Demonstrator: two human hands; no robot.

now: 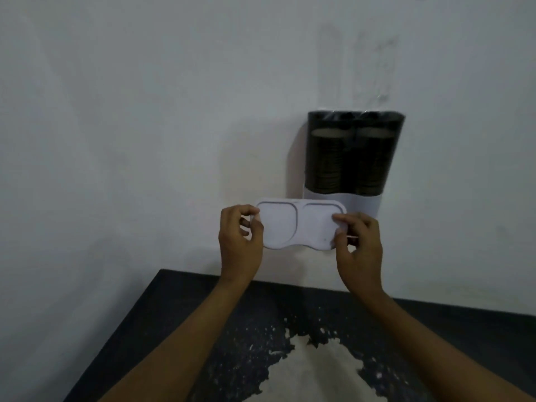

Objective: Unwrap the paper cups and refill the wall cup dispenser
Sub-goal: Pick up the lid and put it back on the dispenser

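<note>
Your left hand and right hand each pinch one end of the white lid, holding it below the wall dispenser. Both dark tubes hold stacked paper cups nearly to the top. The counter lies below.

A dark, matte-black counter top runs along the foot of the pale wall, well below the fingers of both hands. Directly on it lies a ragged patch of white, powdery or flaked material — below and between the two wrists — with small white specks scattered around its upper edge.
</note>
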